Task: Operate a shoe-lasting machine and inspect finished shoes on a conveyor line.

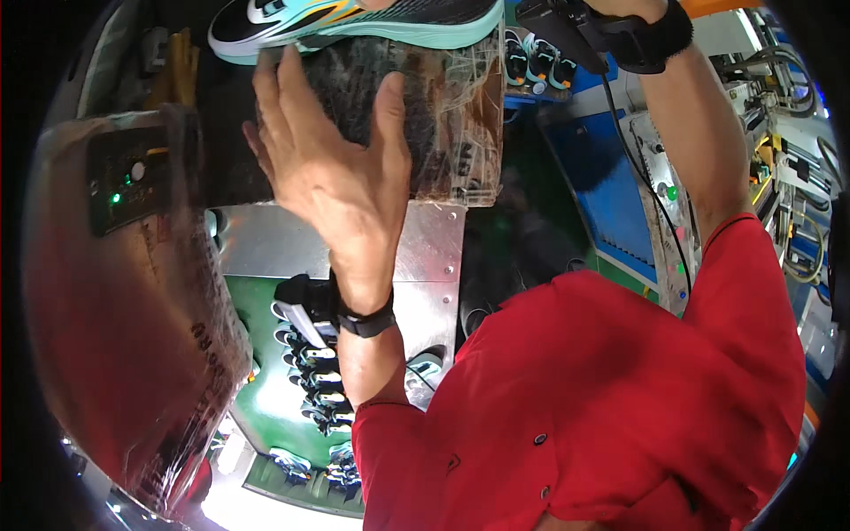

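Observation:
A sneaker (390,25), black with a mint sole and orange stripes, lies on its sole along the far edge of a worn, film-wrapped surface (443,133); its upper part is cut off. Below it my left hand (332,164) is open, fingers and thumb spread, palm down. The fingertips come up to the sole's lower edge; whether they touch it I cannot tell. My right hand (624,7) is mostly beyond the top edge, so its fingers are hidden. A bit of skin shows over the shoe's top, but whose it is stays unclear. Both wrists wear strapped black devices.
At left stands a film-wrapped machine housing (133,310) with a lit control panel (128,177). A metal plate (354,239) lies below the work surface. Several shoes (319,380) rest on a green surface, others (538,62) on a blue rack. Cables and machinery line the right.

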A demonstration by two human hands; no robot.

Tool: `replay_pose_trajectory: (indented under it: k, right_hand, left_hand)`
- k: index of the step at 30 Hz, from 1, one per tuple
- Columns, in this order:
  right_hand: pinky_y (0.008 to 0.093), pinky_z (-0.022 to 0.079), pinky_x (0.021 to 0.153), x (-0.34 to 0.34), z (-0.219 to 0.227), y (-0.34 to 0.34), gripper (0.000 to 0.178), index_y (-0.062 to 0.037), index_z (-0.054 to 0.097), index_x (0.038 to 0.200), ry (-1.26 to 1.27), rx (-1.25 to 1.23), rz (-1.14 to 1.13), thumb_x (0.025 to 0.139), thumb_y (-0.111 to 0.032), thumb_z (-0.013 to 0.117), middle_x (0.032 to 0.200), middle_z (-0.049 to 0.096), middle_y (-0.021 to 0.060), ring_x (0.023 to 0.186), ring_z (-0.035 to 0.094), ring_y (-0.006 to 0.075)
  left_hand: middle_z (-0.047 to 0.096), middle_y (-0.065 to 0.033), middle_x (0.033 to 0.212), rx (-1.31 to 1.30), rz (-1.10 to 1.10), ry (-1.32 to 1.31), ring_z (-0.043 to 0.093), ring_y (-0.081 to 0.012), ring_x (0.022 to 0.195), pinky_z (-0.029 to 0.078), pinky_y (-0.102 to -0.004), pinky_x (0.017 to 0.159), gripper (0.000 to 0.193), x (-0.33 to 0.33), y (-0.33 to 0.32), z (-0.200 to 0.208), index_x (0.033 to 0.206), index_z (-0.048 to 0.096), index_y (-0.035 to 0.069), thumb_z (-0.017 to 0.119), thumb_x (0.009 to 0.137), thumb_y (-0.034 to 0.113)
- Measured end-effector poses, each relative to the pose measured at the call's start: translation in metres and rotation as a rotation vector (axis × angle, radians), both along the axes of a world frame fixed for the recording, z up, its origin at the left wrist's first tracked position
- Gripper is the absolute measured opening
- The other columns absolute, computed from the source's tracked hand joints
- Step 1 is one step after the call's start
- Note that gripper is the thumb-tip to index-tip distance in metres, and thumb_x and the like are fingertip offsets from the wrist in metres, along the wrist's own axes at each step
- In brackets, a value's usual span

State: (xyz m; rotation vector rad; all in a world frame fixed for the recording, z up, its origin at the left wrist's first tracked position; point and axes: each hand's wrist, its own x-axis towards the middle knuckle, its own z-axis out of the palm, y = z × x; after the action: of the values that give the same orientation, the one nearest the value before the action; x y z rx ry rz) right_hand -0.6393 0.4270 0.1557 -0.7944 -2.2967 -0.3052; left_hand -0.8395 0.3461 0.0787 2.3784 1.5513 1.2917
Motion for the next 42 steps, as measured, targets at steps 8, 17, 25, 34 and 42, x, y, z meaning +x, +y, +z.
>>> replay_pose_trajectory:
  k: [8,17,25,34,42]
  right_hand:
    - [0.0351,0.055,0.074,0.0,0.015,-0.011,0.057,0.0042,0.06,0.11,0.091,-0.487,-0.062,0.07,-0.03,0.081,0.091,0.067,0.0178,0.082,0.068,0.028]
    - [0.0331,0.056,0.076,-0.003,0.023,-0.021,0.061,0.0061,0.061,0.112,0.047,-0.417,-0.064,0.068,-0.031,0.082,0.098,0.067,0.0196,0.084,0.068,0.0264]
    - [0.0362,0.053,0.084,-0.003,0.021,-0.01,0.061,0.0047,0.061,0.112,0.004,-0.497,-0.154,0.068,-0.033,0.081,0.102,0.067,0.0203,0.096,0.066,0.0272]
    - [0.0332,0.05,0.084,-0.012,0.029,-0.02,0.059,-0.0003,0.061,0.114,0.035,-0.57,-0.235,0.067,-0.031,0.08,0.104,0.065,0.0146,0.098,0.062,0.0238]
    - [0.0336,0.051,0.088,-0.009,0.028,-0.011,0.06,-0.0013,0.061,0.116,0.053,-0.649,-0.13,0.067,-0.029,0.081,0.108,0.064,0.0148,0.099,0.062,0.0235]
  left_hand:
    - [0.046,-0.0231,0.136,0.014,0.066,0.063,0.052,-0.0427,0.118,0.037,-0.0583,0.103,0.068,0.012,0.0,0.0,0.131,0.049,0.0,0.071,0.083,0.044]
    - [0.052,-0.0232,0.133,0.069,0.041,0.005,0.056,-0.042,0.114,0.04,-0.0538,0.101,0.065,0.009,0.003,-0.003,0.125,0.055,-0.001,0.073,0.082,0.044]
    - [0.052,-0.0235,0.13,0.085,0.048,-0.003,0.053,-0.0402,0.116,0.038,-0.057,0.103,0.061,0.011,0.005,-0.012,0.122,0.056,-0.002,0.072,0.081,0.042]
    - [0.057,-0.0237,0.127,0.165,0.094,-0.042,0.058,-0.0431,0.109,0.041,-0.0515,0.101,0.062,0.011,0.005,-0.012,0.118,0.06,-0.001,0.074,0.08,0.045]
    - [0.058,-0.0225,0.127,0.163,0.037,-0.089,0.059,-0.0411,0.111,0.04,-0.0542,0.101,0.056,0.008,0.008,-0.01,0.116,0.061,-0.002,0.073,0.081,0.041]
